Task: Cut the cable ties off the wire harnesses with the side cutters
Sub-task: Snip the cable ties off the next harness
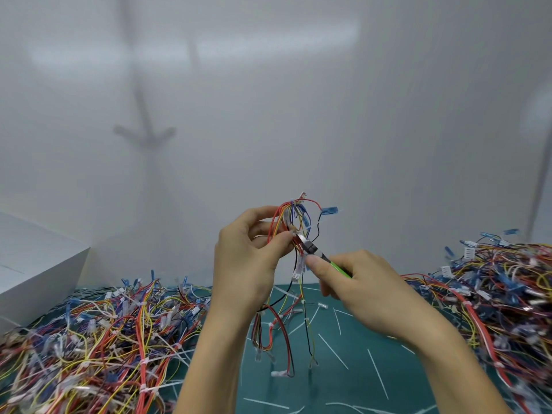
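Observation:
My left hand (pixel 249 249) holds a wire harness (pixel 294 216) of red, yellow, blue and black wires up above the mat, pinching the bundle between thumb and fingers. Loose wire ends with white connectors hang down from it toward the mat. My right hand (pixel 355 282) grips the side cutters (pixel 321 256) by their green handles. The metal jaws sit against the bundle just beside my left thumb, at a small white cable tie. Whether the jaws are closed on the tie is too small to tell.
A big pile of tied harnesses (pixel 98 339) covers the green mat (pixel 343 383) on the left, another pile (pixel 504 294) lies on the right. Several cut white cable ties (pixel 377 373) are scattered between them. A white box (pixel 35 264) stands at far left, a white wall behind.

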